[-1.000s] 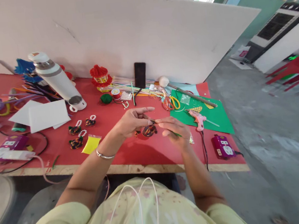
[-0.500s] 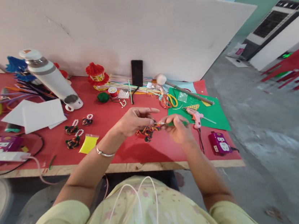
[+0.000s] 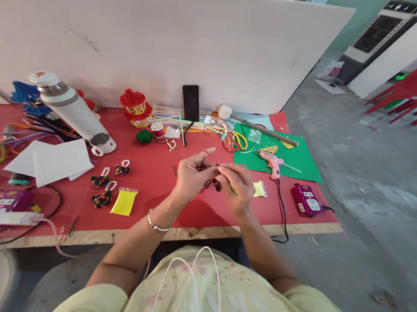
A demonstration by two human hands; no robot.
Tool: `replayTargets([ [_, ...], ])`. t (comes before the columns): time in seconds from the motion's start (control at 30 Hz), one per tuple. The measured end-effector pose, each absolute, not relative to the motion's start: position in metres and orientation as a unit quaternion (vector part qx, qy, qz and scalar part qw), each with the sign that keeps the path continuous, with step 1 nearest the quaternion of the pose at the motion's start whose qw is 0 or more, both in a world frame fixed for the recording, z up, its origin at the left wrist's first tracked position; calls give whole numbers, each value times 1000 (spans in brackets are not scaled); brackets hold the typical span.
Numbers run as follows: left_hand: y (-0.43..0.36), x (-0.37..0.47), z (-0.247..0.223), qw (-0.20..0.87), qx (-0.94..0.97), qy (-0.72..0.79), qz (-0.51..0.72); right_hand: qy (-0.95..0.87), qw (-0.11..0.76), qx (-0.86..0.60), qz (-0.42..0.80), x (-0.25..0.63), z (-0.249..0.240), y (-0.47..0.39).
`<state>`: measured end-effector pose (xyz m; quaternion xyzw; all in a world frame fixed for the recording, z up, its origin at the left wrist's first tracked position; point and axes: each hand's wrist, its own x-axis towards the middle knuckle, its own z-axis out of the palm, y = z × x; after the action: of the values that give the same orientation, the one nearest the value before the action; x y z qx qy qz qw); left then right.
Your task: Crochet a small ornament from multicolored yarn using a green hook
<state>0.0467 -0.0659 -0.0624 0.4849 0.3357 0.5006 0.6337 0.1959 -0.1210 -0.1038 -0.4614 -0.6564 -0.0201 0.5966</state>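
On the near side of the phone [image 3: 192, 102], the left hand [image 3: 190, 179] and the right hand [image 3: 241, 187] meet above the red tabletop [image 3: 163, 194], their fingers close together. The left grip is narrow, pinching a dark yarn piece [image 3: 216, 184], which sits between the two hands, nearer than the phone and partly hidden by the fingers. The right grip is closed on a green stick [image 3: 234, 190] of which only a short length shows; I cannot tell whether it also pinches the yarn piece. Left of the phone and nearer lie three yarn charms [image 3: 102, 199] with white bead loops [image 3: 112, 183], a yellow packet [image 3: 124, 202] just beside them. Closer to the phone, on its left, are a green yarn ball [image 3: 144, 136] and a red thread spool [image 3: 157, 130]; farther left is a white flask [image 3: 71, 109]. Right of the phone and nearer are the scissors [image 3: 237, 138], then a pink glue gun [image 3: 274, 164].
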Motion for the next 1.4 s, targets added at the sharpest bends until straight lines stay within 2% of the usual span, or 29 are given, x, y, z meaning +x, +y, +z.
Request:
replayTargets([
  [0.13, -72, 47, -63, 712, 415, 303, 479, -645, 632, -419, -91, 191, -118, -119],
  [0.3, -60, 26, -50, 817, 375, 255, 355, -680, 641, -355, 32, 202, -106, -115],
  [0.6, -54, 18, -44, 823, 385, 247, 336, -736, 594, -302, 119, 228, -75, -118],
  [1.0, -49, 10, -41, 796, 435, 265, 327, -778, 523, -310, 157, 246, -54, -121],
  [1.4, -44, 13, -46, 802, 465, 240, 288, -763, 537, -298, 200, 248, -43, -123],
])
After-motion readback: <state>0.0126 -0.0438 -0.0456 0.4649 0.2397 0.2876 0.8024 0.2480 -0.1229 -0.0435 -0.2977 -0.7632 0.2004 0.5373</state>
